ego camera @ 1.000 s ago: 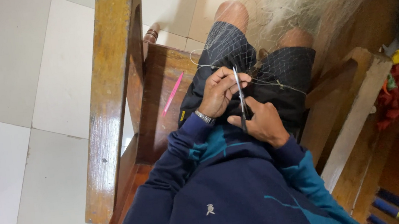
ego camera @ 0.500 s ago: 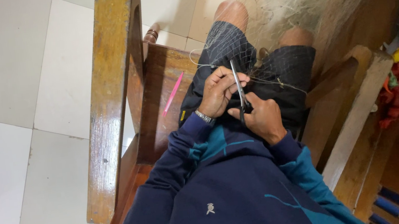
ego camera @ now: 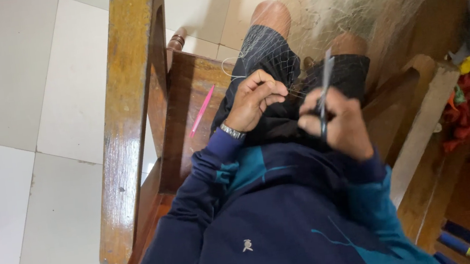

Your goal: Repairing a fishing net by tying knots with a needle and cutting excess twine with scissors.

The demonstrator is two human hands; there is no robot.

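Seated on the wooden chair (ego camera: 127, 120), the person has fishing net (ego camera: 272, 48) draped over both knees. Left hand (ego camera: 254, 97) is closed, its grip pinching a strand of mesh taut just above the lap. Right hand (ego camera: 337, 126) is fisted around a slim netting tool (ego camera: 324, 89), blade pointing up, just right of that pinch. Looks like mid-mend: strand held, tool poised. Next, I'd judge, the tip must meet the pinched strand precisely without slackening it. A pink stick (ego camera: 202, 111) lies on the seat, left of the grip.
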